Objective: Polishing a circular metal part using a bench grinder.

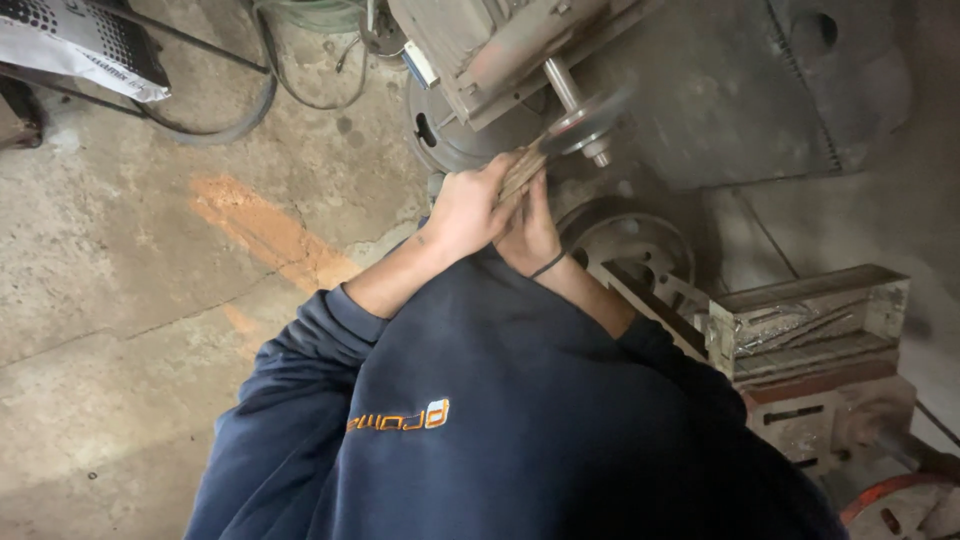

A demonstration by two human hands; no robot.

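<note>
My left hand (pixel 468 212) and my right hand (pixel 530 236), which has a dark band on its wrist, are closed together around a thin flat strip-shaped piece (pixel 523 172). The piece's far end touches the rim of a grey disc wheel (pixel 585 125) mounted on a shaft. That shaft comes out of a grey motor housing (pixel 480 45) just above my hands. My dark blue sweatshirt sleeves (pixel 330 340) are pushed up on the forearms. My fingers hide most of the piece.
A block-shaped tray (pixel 810 320) holding thin metal pieces stands at the right. A round metal hub (pixel 628 245) lies below the wheel, and a red wheel rim (pixel 895 500) shows at the bottom right. A printed bag (pixel 80 40) and cables (pixel 235 115) lie on the concrete floor (pixel 140 250).
</note>
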